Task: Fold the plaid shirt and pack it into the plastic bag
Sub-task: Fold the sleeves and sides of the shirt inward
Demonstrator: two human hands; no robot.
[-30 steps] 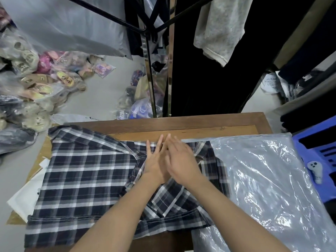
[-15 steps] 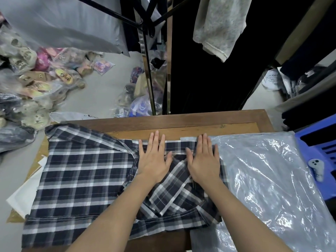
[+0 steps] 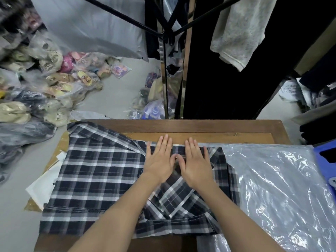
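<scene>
plaid shirt [image 3: 94, 171] in navy, grey and white checks lies spread across a wooden table [image 3: 200, 126], seen from above through a head-worn camera. its wide flat part covers the left half of the table and reaches the near edge. a folded-in section with diagonal checks sits bunched in the middle, by the person's forearms. the left hand [image 3: 160, 161] and the right hand [image 3: 197, 165] both rest palm down on the shirt's far edge, side by side, thumbs almost touching. fingers on both hands are straight and held close together, pressing the cloth flat and gripping nothing. the fingertips reach just past the cloth onto bare wood. a clear, shiny plastic bag [image 3: 283, 188] lies flat on the right half of the table, just beside the right hand. its left edge meets the shirt's right side, and it is not possible to tell which of the two lies on top there. white paper [image 3: 42, 188] and brown cardboard [image 3: 60, 142] stick out from beneath the shirt at the table's left edge. a blue plastic object [image 3: 325, 160] shows at the far right. beyond the table, a black metal rack [image 3: 164, 39] holds dark clothes and a pale grey garment [image 3: 238, 30], and bagged slippers [image 3: 54, 77] are heaped on the pale floor to the left.
</scene>
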